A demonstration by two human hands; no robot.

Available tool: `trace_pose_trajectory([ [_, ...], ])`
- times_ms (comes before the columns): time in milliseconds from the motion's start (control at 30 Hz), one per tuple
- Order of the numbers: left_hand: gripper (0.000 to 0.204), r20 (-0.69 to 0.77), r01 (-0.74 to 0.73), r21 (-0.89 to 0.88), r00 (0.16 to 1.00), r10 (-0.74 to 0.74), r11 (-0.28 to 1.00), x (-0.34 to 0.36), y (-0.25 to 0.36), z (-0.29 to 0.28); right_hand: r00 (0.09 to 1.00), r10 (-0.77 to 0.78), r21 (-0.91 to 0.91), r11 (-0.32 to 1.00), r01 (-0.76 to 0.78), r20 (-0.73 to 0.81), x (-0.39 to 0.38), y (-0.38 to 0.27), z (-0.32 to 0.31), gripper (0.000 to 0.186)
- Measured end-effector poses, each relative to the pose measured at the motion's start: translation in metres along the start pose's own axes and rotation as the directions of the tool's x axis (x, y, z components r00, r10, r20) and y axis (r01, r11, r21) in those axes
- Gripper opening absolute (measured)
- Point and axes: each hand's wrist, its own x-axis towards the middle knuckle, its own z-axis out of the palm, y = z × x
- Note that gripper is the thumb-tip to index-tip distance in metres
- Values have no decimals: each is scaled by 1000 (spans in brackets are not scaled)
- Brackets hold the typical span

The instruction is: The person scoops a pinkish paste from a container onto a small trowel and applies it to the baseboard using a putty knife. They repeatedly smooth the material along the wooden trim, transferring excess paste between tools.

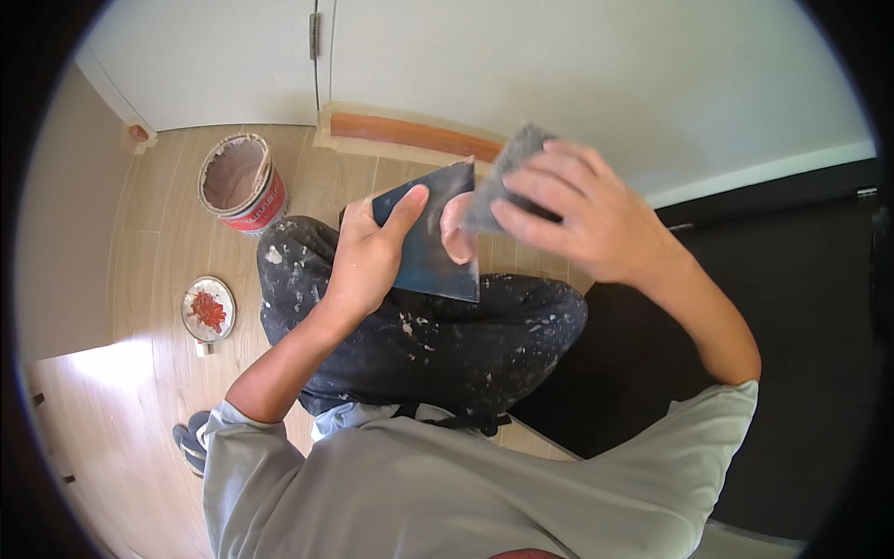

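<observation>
My left hand (366,252) grips a dark blue putty spreader (430,252), a wide flat blade tilted above my lap, with the thumb lying across its face. A smooth lump of pinkish putty (456,230) clings to that blade near its right edge. Closed round a second, grey putty spreader (515,168) is my right hand (579,212), somewhat blurred. The grey blade's lower edge meets or overlaps the putty; whether it presses on the blue blade cannot be told. My fingers partly cover the grey blade.
An open putty bucket (264,212) with a smeared rim stands on the wood-look floor beyond my left knee. Nearer lies a round lid (190,321) bearing reddish material. Sandals (191,445) are at left. An orange-brown strip (400,133) edged with tape runs along the white wall; a black panel (764,326) is at right.
</observation>
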Motion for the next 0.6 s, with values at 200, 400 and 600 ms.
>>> trace_pose_trajectory([
  [200, 35, -44, -79, 122, 995, 84, 989, 0, 11, -1, 994, -26, 21, 999, 24, 103, 19, 0, -6, 32],
  [400, 34, -5, -73, 85, 997, 74, 994, -2, 18, 2, 998, 7, 14, 1000, -8, 64, 24, -9, -18, 31],
  [600, 33, 104, 231, -371, 973, -207, 899, -7, 23, -2, 997, 22, 122, 992, -13, -75, 12, -27, -9, 31],
])
